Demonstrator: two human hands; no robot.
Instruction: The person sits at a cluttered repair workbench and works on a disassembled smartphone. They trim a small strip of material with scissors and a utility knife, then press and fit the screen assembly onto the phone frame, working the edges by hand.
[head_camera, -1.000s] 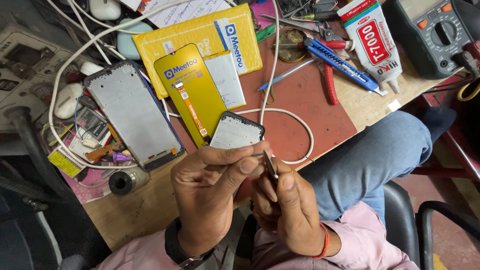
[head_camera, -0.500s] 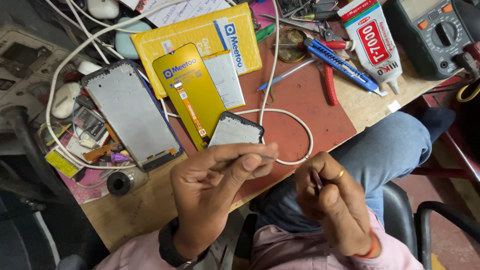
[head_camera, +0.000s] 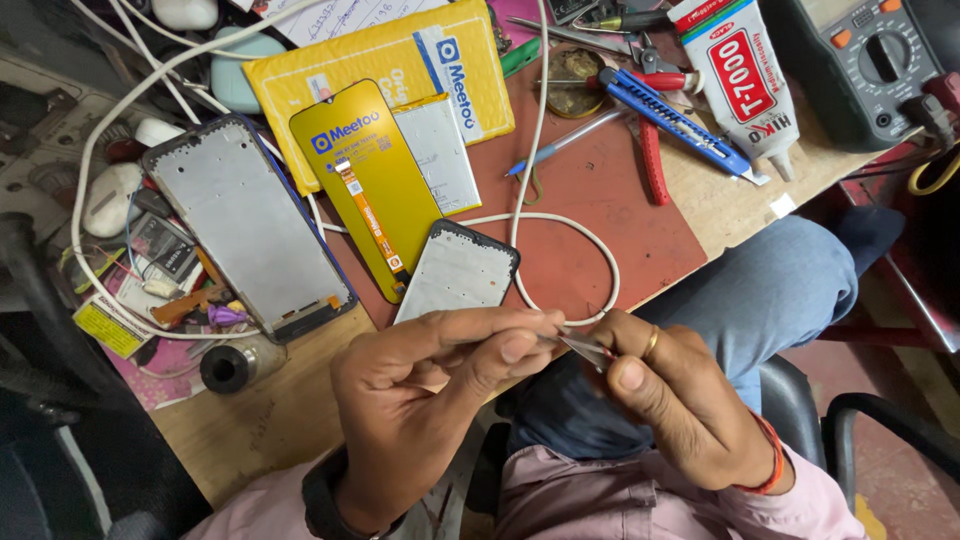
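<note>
Left hand: the left hand (head_camera: 430, 400) is nearest the camera, held over the lap just off the desk edge, thumb and fingers curled together and pinched on a phone frame (head_camera: 458, 272) whose lower end it grips; the frame's upper end lies over the red mat.
Right hand: the right hand (head_camera: 680, 400), ring on one finger and a red band at the wrist, is closed thumb to forefinger on a thin metal piece (head_camera: 585, 347), perhaps a blade or tweezer tip; too small to tell which. Its tip meets the left fingertips, so both hands work at one spot.
Why held so: the frame seems braced low and close to the body to keep it steady under the tool, as I judge it.
Red mat: the red mat (head_camera: 620, 215) covers the middle of the desk (head_camera: 270, 420), with a white cable (head_camera: 560, 225) looping across it beside the frame.
Spare parts: a yellow-backed display panel (head_camera: 365, 180) and a grey battery (head_camera: 437, 155) lie side by side above the frame; a larger phone chassis (head_camera: 250, 225) lies to their left.
Far edge: a yellow padded envelope (head_camera: 400, 60), blue utility knife (head_camera: 680, 120), glue tube (head_camera: 740, 80) and multimeter (head_camera: 870, 60) sit within reach but out of the working spot.
</note>
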